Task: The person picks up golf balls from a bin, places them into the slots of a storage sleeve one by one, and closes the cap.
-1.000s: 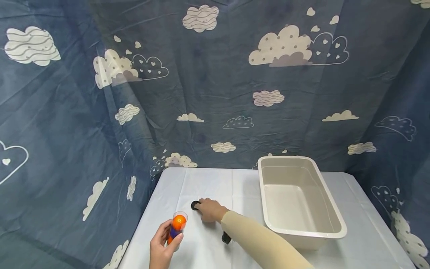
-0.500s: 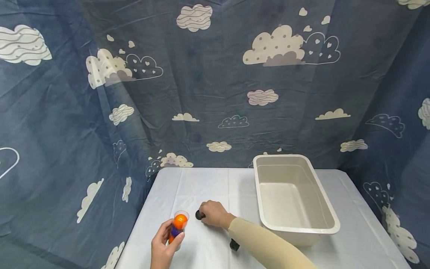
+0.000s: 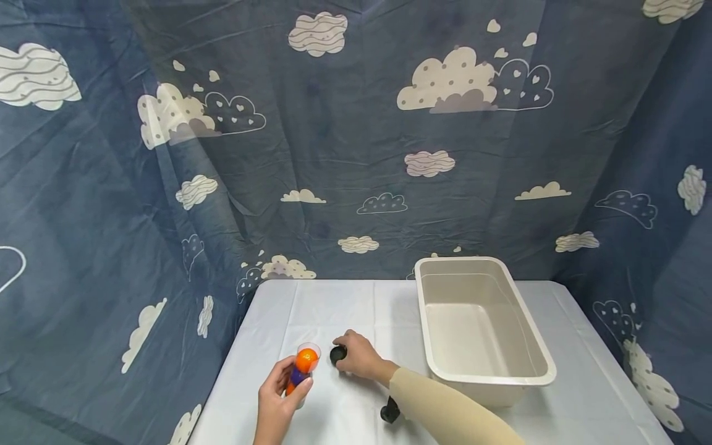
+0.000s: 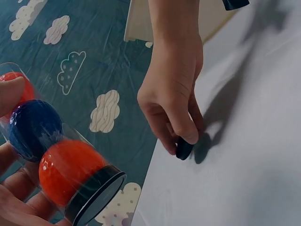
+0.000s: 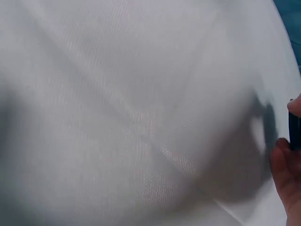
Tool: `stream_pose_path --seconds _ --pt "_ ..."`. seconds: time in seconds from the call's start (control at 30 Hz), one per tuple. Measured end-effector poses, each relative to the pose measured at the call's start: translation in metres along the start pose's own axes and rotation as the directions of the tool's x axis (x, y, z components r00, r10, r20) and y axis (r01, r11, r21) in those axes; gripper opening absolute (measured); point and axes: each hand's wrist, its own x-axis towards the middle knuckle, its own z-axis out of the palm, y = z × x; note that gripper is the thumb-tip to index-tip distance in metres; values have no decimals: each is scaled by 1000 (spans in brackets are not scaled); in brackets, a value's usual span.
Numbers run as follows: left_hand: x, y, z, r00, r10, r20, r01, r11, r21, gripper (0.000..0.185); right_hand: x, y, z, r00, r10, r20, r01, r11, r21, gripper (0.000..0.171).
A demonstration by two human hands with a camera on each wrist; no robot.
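My left hand [image 3: 278, 395] grips a clear tube [image 3: 308, 347] with an orange ball, a blue-purple ball and another orange ball stacked inside. A black cap [image 4: 96, 195] covers the tube's lower end, plain in the left wrist view; the upper end shows a bare transparent rim, tilted away from me. To the right of the tube, my right hand [image 3: 360, 357] pinches a round black lid [image 3: 337, 354] between thumb and fingers, just over the white table. In the right wrist view, only part of the lid [image 5: 295, 129] and some fingertips show at the right edge.
A deep beige plastic bin [image 3: 431, 321] stands on the right of the white-covered table [image 3: 311, 303]. A small black object [image 3: 390, 411] shows beside the right sleeve. Dark blue cloth [image 3: 334, 148] with cloud prints hangs behind and at both sides.
My right hand has drawn the black lid slightly nearer and turned it, so more of its round face shows. The left hand with the tube has shifted slightly right, towards the lid.
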Motion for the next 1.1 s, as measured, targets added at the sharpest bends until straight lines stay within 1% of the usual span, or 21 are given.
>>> stream_pose_path --seconds 0.13,0.27,0.37,0.43,0.57,0.7,0.77,0.8,0.87,0.97,1.1 --pt "5 0 6 1000 -4 19 3 1000 12 48 -5 0 -6 998 39 -41 -33 990 136 46" --pt "8 1 12 999 6 38 -7 1000 10 46 -12 -2 -15 995 68 -79 -48 971 232 45" --pt "10 3 16 998 26 53 -25 1000 -2 45 -17 -6 -27 991 83 -109 -46 952 303 46" --pt "12 5 19 997 38 61 -38 999 -2 45 -21 -9 -35 988 96 -124 -47 937 347 45" --pt "16 8 27 994 75 79 -72 997 -33 43 -30 -15 -52 982 116 -150 -41 903 427 46" --pt "20 8 33 988 121 94 -115 991 -66 42 -39 -24 -65 978 117 -172 -12 858 514 47" --pt "21 9 36 985 142 100 -135 988 -72 42 -45 -30 -71 977 110 -181 7 838 546 46" --pt "22 10 37 983 150 103 -143 987 -74 42 -49 -36 -77 978 105 -183 16 827 562 46" --pt "22 12 41 980 171 104 -163 983 -81 42 -53 -43 -83 977 91 -191 37 817 576 47" --pt "23 14 46 972 200 121 -190 977 -93 42 -60 -52 -92 976 66 -206 67 814 577 49" --pt "23 16 50 965 219 144 -205 973 -102 42 -66 -55 -100 971 43 -236 100 823 559 52"
